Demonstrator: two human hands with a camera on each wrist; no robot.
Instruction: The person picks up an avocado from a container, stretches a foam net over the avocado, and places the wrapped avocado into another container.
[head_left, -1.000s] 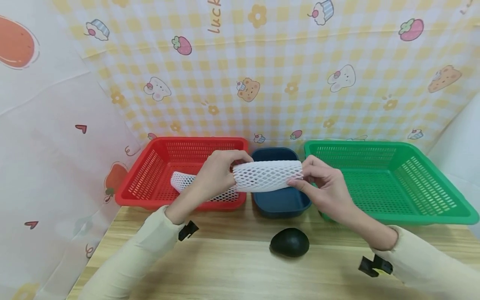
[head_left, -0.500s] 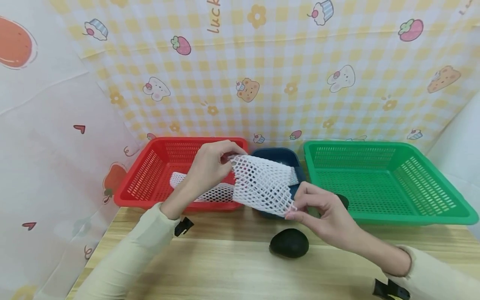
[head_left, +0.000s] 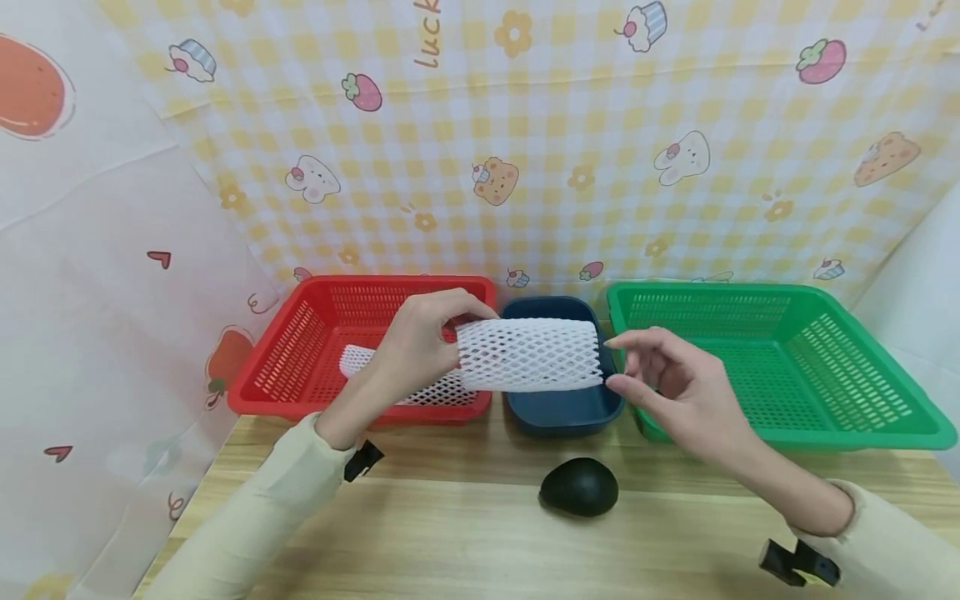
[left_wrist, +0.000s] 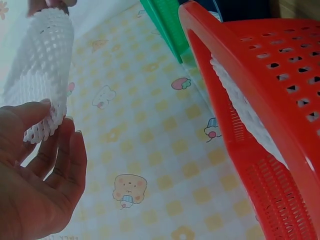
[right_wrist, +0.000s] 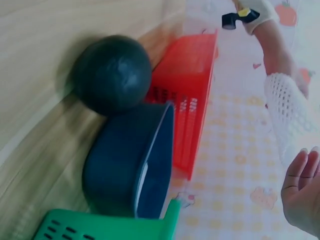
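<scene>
My left hand [head_left: 420,342] pinches the left end of a white foam fruit net [head_left: 528,354], a tube of open mesh held level over the dark blue basin [head_left: 558,412]. In the left wrist view the thumb and fingers of that hand close on the mesh rim. My right hand [head_left: 678,383] is at the net's other end, thumb and index finger spread apart with their tips right beside the mesh edge. A dark green avocado [head_left: 579,487] lies on the table in front of the basin; the right wrist view shows it close to the basin wall.
To the left stands a red slotted basket [head_left: 258,392] with more white foam nets [head_left: 442,390] inside, partly hidden by my left arm. A green slotted basket [head_left: 780,367] is on the right. A patterned cloth [head_left: 562,208] hangs behind them.
Half a second ago the net was stretched wide, its lower right corner pinched by my right hand. That hand has let go and moved up and right; the net has narrowed to a tube.
</scene>
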